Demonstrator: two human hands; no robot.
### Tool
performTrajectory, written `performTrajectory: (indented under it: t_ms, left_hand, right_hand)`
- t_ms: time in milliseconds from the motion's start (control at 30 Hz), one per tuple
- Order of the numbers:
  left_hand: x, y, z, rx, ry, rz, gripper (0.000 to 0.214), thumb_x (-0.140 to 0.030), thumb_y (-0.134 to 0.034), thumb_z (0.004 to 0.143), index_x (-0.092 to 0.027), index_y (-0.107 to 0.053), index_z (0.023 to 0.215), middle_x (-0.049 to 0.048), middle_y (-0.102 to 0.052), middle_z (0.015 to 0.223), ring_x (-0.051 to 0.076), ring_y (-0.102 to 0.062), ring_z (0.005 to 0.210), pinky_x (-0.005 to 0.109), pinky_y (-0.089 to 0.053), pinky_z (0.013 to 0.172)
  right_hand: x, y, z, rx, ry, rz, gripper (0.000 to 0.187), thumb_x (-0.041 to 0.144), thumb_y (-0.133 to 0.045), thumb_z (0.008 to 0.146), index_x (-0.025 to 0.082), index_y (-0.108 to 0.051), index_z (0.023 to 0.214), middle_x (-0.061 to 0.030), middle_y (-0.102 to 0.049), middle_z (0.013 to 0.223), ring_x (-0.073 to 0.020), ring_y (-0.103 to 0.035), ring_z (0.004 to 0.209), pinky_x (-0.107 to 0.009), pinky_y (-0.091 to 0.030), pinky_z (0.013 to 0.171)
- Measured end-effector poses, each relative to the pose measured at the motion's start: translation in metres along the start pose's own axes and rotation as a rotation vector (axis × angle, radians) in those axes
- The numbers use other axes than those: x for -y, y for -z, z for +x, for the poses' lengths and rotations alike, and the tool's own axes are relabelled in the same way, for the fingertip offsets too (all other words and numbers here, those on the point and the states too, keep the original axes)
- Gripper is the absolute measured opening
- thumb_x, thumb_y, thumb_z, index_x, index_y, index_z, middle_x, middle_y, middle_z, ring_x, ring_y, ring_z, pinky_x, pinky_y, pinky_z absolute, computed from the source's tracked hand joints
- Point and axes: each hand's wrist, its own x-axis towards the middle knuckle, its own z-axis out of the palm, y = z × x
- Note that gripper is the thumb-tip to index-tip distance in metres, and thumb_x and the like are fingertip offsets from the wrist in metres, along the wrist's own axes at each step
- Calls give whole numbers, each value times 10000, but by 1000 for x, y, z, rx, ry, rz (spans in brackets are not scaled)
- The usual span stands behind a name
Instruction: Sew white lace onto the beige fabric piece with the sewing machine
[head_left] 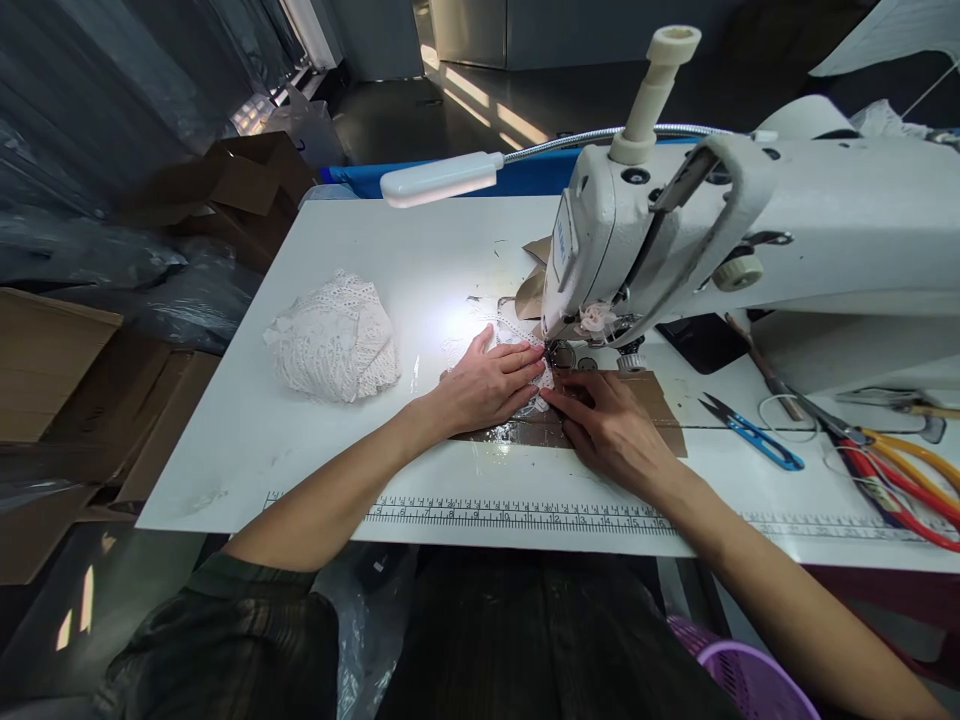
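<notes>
My left hand (487, 385) lies flat with fingers stretched out on a strip of white lace (504, 330) just left of the presser foot (559, 352) of a white sewing machine (675, 230). My right hand (611, 425) rests beside it on the brown taped patch (660, 400) of the table, its fingers pressed together on the lace edge near the needle. The two hands touch at the fingertips.
A pile of white lace (334, 340) sits to the left on the white table (360, 240). Blue thread snips (754, 432), scissors with orange and red handles (900, 470) lie to the right. A gooseneck lamp (439, 178) shines down. A printed ruler (525, 512) lines the front edge. Cardboard boxes (52, 370) stand left; a purple basket (757, 680) below.
</notes>
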Motion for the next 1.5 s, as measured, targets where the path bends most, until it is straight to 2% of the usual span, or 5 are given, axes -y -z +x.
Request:
performTrajectory:
  t_ms: [333, 767, 900, 1067, 1500]
  left_hand:
    - [-6, -2, 0, -35, 26, 30, 351, -296, -402, 1021, -140, -597, 1267, 106, -579, 1373, 264, -538, 1270, 653, -198, 1184]
    - [-8, -7, -2, -52, 47, 66, 332, -298, -397, 1021, -171, -587, 1261, 109, -562, 1387, 284, -509, 1293, 674, -261, 1136]
    - [-12, -6, -1, -97, 58, 120, 285, -289, -436, 1005, -167, -605, 1199, 117, -598, 1308, 263, -567, 1175, 649, -309, 1121]
    - [-13, -2, 2, -149, -22, 126, 233, -211, -432, 996, -196, -664, 1021, 30, -690, 1026, 152, -618, 855, 580, -363, 1106]
    - [-7, -3, 4, -115, 15, 110, 240, -260, -436, 1000, -210, -658, 1078, 43, -669, 1105, 175, -598, 881, 619, -343, 1079]
  right_hand:
    - [-2, 1, 1, -29, 3, 82, 348, 155, -507, 896, 185, -685, 1193, -153, -579, 1168, -295, -553, 1070, -468, -541, 851]
    - [-2, 2, 1, -22, -1, 90, 342, 179, -490, 919, 194, -684, 1200, -157, -577, 1177, -285, -552, 1065, -477, -542, 867]
    - [-1, 2, 1, -16, -28, 92, 358, 157, -504, 899, 223, -671, 1209, -138, -574, 1192, -279, -546, 1066, -474, -543, 864]
    - [-2, 1, -1, -5, -48, 98, 362, 158, -517, 888, 228, -670, 1209, -138, -563, 1195, -279, -542, 1061, -472, -543, 855]
    - [-4, 4, 9, -13, -24, 64, 377, 143, -480, 883, 213, -665, 1203, -151, -572, 1129, -278, -559, 987, -452, -554, 790]
